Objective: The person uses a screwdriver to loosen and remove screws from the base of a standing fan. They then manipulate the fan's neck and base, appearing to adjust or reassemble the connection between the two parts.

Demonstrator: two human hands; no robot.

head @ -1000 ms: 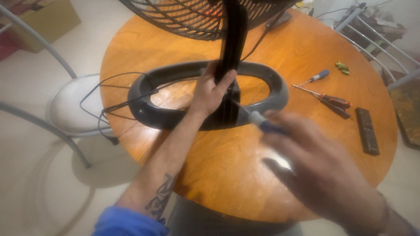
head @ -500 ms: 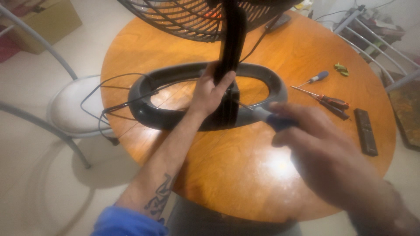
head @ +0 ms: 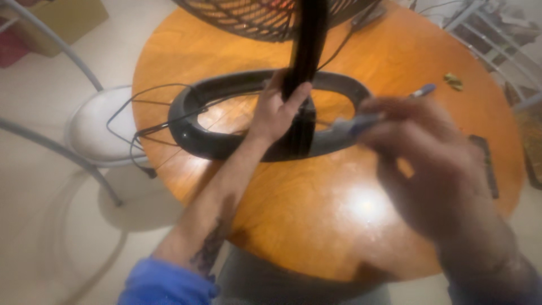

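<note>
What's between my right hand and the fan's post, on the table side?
In the head view, the screwdriver in the right hand bridges most of that gap, its blurred tip pointing toward the post. Under it lies the oval fan base on the table.

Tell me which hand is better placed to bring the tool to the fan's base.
Right: the right hand likely holds the blue-handled screwdriver near the fan base; the left hand grips the fan post.

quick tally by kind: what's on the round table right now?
Fan on oval base: 1
Screwdrivers: 2, one in the right hand, one lying
Flat dark bar: 1
Small green item: 1
Total: 5
</note>
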